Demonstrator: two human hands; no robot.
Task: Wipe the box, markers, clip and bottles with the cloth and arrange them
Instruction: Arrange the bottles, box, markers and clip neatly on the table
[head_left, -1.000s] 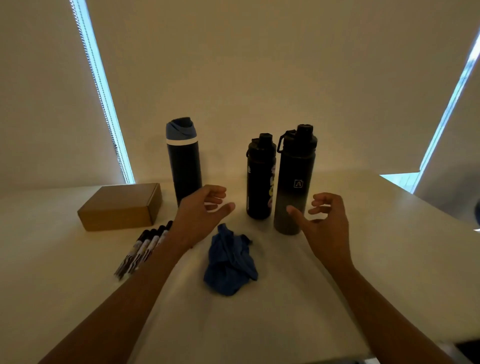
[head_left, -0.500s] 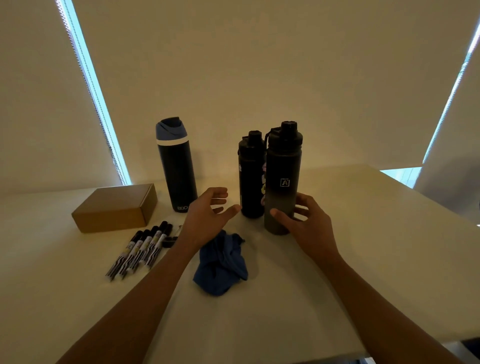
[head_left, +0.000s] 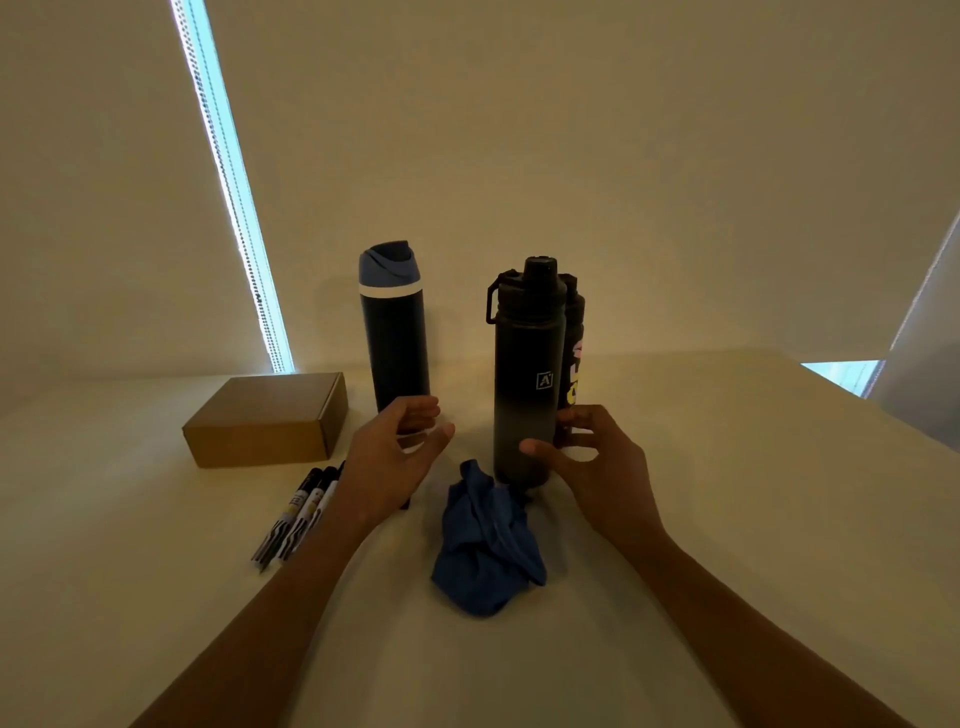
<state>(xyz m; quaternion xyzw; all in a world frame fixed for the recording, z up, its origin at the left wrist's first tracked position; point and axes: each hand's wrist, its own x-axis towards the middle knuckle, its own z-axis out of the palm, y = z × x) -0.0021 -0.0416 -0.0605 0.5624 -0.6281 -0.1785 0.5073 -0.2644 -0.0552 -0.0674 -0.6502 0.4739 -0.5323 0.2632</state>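
Observation:
Three bottles stand at the back of the pale table (head_left: 727, 519): a dark one with a blue lid (head_left: 395, 338), a black-to-grey one (head_left: 527, 364), and a black sticker bottle (head_left: 574, 353) half hidden behind it. My right hand (head_left: 597, 467) grips the black-to-grey bottle low down, thumb in front, fingers round its right side. My left hand (head_left: 395, 462) hovers open in front of the blue-lid bottle. A crumpled blue cloth (head_left: 488, 551) lies between my forearms, touching that bottle's base. Several markers (head_left: 301, 514) lie beside a brown cardboard box (head_left: 270, 421). My left hand hides most of a small dark object.
A blind-covered wall rises straight behind the table, with bright window strips at the left (head_left: 234, 208) and far right. The table's right edge runs diagonally past my right arm.
My right hand has closed round the black-to-grey bottle and shifted it left, in front of the sticker bottle and against the cloth. My left hand has barely moved.

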